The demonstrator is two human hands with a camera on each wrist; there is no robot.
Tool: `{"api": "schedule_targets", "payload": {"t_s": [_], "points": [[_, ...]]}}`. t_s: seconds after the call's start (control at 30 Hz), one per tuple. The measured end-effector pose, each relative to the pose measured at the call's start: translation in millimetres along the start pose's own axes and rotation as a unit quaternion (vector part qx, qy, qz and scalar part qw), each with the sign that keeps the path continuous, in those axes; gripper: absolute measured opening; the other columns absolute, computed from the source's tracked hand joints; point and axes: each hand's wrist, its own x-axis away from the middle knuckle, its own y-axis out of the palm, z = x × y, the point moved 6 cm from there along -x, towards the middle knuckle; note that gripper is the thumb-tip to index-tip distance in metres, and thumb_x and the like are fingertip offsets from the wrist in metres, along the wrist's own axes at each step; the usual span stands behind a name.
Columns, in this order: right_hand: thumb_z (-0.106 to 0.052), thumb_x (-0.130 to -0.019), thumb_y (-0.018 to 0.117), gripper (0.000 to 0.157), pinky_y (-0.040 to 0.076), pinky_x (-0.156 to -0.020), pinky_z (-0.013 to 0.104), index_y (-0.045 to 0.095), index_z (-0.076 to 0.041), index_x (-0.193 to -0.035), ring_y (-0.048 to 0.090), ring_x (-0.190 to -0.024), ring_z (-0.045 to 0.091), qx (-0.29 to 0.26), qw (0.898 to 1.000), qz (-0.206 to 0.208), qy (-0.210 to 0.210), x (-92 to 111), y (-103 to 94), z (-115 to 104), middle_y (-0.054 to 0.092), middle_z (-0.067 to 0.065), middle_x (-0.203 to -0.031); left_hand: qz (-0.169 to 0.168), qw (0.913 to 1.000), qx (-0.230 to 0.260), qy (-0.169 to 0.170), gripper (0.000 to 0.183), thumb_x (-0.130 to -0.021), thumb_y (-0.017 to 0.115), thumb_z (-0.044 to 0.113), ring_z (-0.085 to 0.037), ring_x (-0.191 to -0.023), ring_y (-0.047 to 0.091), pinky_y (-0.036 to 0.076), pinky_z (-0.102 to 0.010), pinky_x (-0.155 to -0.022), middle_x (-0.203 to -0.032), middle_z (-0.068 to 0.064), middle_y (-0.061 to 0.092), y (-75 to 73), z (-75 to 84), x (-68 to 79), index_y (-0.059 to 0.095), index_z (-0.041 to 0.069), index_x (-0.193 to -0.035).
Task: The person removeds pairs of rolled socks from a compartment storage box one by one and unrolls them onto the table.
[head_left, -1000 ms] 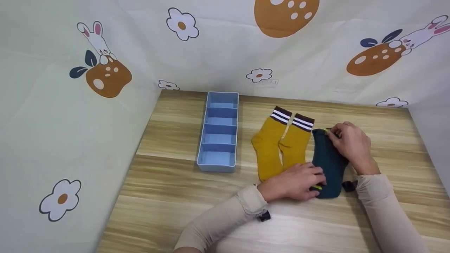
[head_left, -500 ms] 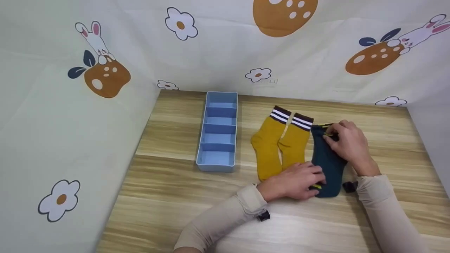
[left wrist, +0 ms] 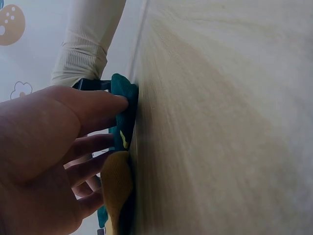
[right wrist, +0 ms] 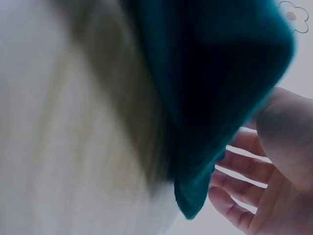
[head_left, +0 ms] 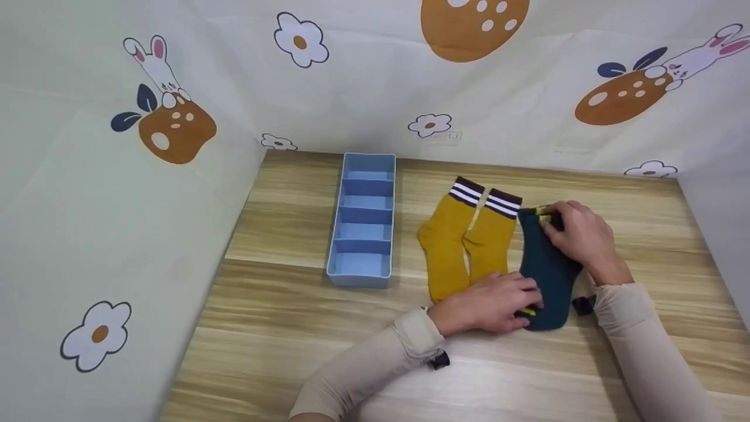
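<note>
Dark green socks [head_left: 548, 281] lie flat, overlapping, with yellow marks at the cuffs and near the toe. My right hand [head_left: 586, 234] pinches the upper cuff between thumb and fingers. My left hand [head_left: 498, 302] rests its fingertips on the toe end, over a yellow mark. In the left wrist view the thumb and fingers touch the green fabric [left wrist: 126, 107], with a mustard sock [left wrist: 117, 181] beneath the hand. The right wrist view has the green sock [right wrist: 234, 73] large and blurred before the spread fingers. My left hand hides the toe of the nearer mustard sock [head_left: 492, 240].
Another mustard sock [head_left: 448, 246] with a striped cuff lies beside its mate. Left of them stands a blue box [head_left: 360, 281] divided into several compartments. A patterned cloth wall [head_left: 363, 99] rises behind the wooden table [head_left: 281, 351].
My right hand has shifted slightly at the green cuffs; the upper cuff, raised half a second ago, now lies flatter beside the other cuff edge. My left hand stays in place.
</note>
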Motion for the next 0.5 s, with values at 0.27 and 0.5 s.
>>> {"api": "schedule_targets", "payload": {"t_s": [0.27,0.5], "points": [[-0.032,-0.101,0.073,0.055,0.055,-0.084,0.069,0.057,-0.001,-0.143,0.068,-0.105,0.047,-0.01,0.998,-0.031,0.054,-1.4,-0.9,11.7,0.067,0.031,-0.127,0.002,1.0,0.008,-0.004,0.044,-0.11,0.06,0.046,-0.009,-0.141,0.047,0.04,-0.023,-0.119,-0.156,0.012,0.054,1.5,-0.6,0.0,0.058,0.033,-0.152],[-0.038,-0.105,0.069,0.055,0.055,-0.081,0.066,0.06,0.002,-0.143,0.071,-0.103,0.044,-0.043,0.998,-0.022,0.048,9.7,-6.3,21.6,0.071,0.028,-0.118,0.035,0.9993,0.014,0.006,0.046,-0.112,0.053,0.05,-0.01,-0.142,0.048,0.039,-0.024,-0.12,-0.157,0.01,0.054,-1.5,-3.3,1.1,0.056,0.03,-0.154]]}}
